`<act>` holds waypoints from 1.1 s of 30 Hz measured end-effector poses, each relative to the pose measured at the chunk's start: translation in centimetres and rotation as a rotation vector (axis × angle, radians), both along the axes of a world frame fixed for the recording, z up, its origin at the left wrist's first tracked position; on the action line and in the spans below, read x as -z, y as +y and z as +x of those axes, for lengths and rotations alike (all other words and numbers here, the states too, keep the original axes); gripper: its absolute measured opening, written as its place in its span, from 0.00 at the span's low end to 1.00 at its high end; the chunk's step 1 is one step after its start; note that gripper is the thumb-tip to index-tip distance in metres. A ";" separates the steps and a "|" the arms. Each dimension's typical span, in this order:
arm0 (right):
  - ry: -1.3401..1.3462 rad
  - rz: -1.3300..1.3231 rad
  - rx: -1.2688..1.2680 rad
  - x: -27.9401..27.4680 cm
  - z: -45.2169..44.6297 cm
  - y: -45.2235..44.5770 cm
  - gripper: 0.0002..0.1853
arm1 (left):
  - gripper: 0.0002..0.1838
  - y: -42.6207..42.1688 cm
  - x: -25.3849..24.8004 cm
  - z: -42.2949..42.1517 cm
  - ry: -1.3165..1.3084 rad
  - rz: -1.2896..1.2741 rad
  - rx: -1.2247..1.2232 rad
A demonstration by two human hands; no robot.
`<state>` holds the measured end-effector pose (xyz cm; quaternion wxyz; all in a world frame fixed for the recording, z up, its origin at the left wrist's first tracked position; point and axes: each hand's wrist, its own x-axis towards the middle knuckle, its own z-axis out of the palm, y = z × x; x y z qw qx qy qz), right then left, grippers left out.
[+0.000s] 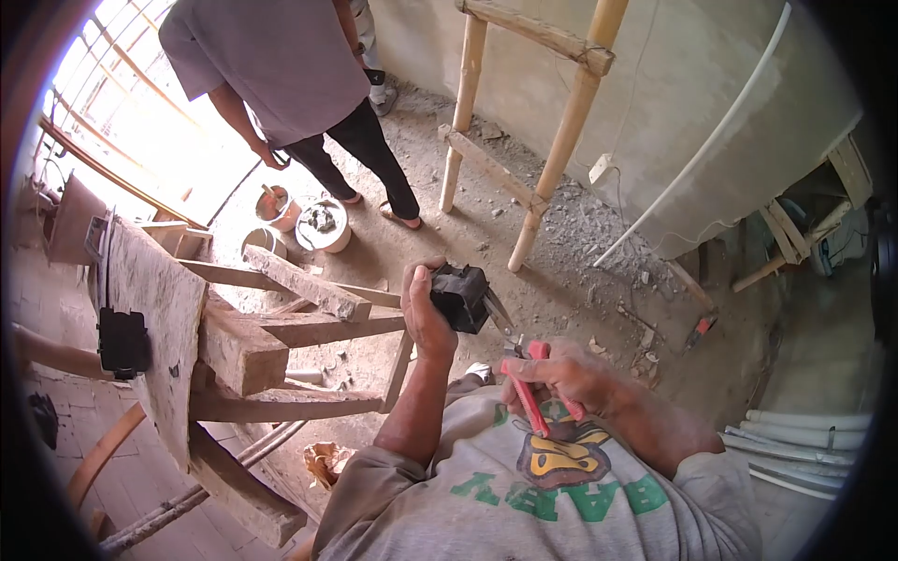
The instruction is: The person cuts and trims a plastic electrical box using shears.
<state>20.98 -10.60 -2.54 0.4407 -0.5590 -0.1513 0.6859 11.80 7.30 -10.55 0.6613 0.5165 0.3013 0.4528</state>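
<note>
My left hand [427,316] is closed around a black plastic electrical box [460,297], held up in front of my chest. A thin, pale strip-like piece [498,309] sticks out at the box's right side; I cannot tell whether it is joined to it. My right hand [558,374] grips red-handled pliers [529,400] close to my shirt. The pliers' metal jaws [513,348] point up toward the box, apart from its body. A similar black box [123,343] rests on the wooden board [164,309] at the left.
A rough timber trestle [245,351] stands to my left. Ahead, a person in a grey shirt [271,65] stands near buckets [323,226]. A wooden ladder [557,122] leans toward the wall. Rubble [571,229] litters the floor, and white pipes [804,439] lie at the right.
</note>
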 end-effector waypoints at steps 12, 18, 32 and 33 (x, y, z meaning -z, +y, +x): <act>0.182 0.023 0.021 -0.3 -0.6 -0.6 0.17 | 0.22 1.9 -0.3 -1.2 0.073 0.171 0.068; -0.088 -0.001 -0.055 -1.4 2.5 -1.9 0.19 | 0.23 6.2 0.0 -3.7 -0.109 0.046 0.424; -0.490 -0.146 -0.131 0.4 -0.2 -1.9 0.25 | 0.26 2.6 2.7 -0.9 -0.197 -0.555 0.248; -0.509 -0.119 -0.145 0.6 -0.2 -2.3 0.23 | 0.26 2.5 2.7 -0.9 -0.190 -0.568 0.248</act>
